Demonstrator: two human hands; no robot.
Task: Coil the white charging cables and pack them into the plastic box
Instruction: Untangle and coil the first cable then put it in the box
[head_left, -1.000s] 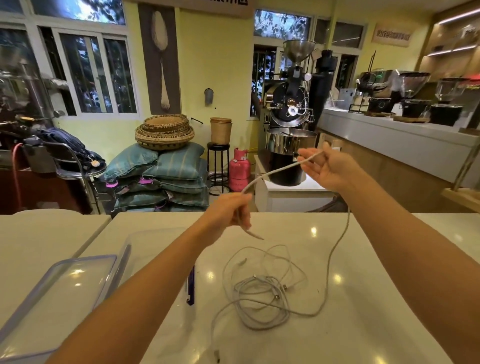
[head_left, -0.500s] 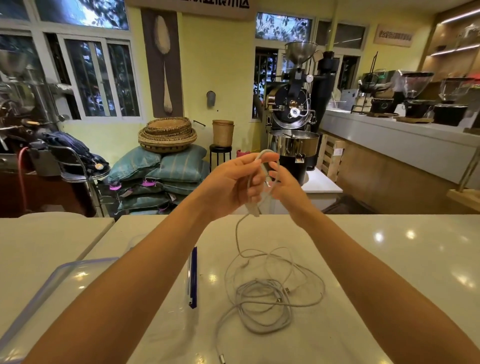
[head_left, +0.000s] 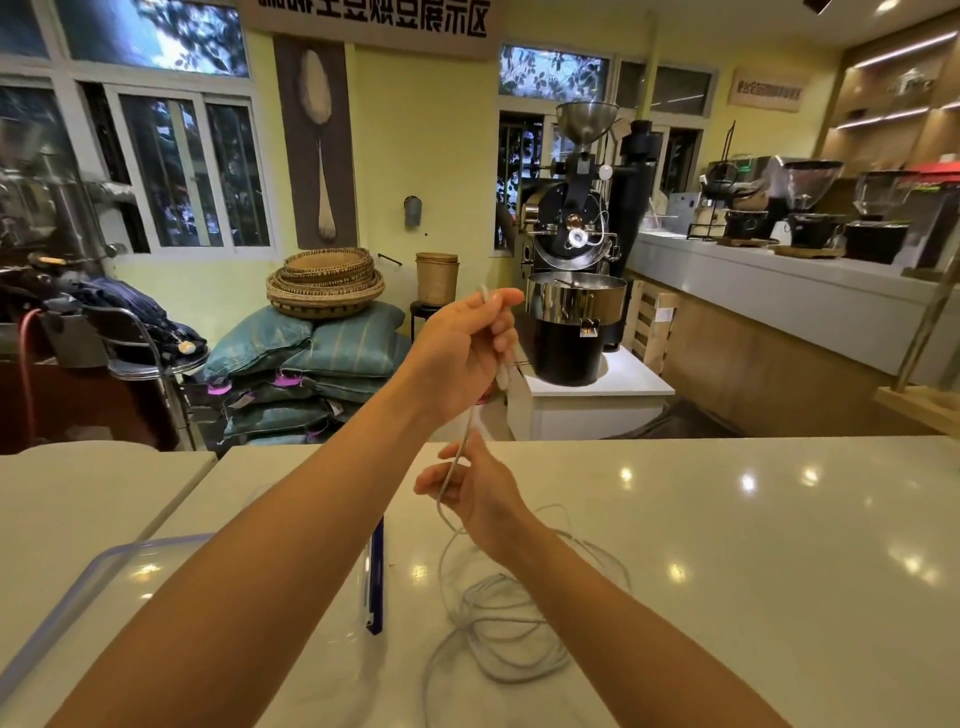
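White charging cable (head_left: 466, 436) is strung between my two hands. Left hand (head_left: 462, 353) is up in the middle of the frame, fingers curled tight around the cable, with a bit of it poking out above my fist. Right hand (head_left: 480, 496) is just below it, low over the counter (head_left: 727, 571), thumb and fingers lightly pinching the same strand as it runs down. Everything else is a messy loose pile (head_left: 498, 634) on the counter at bottom centre, partly behind my right forearm. Plastic box (head_left: 119, 551) with the blue rim sits lower left, apart from the pile.
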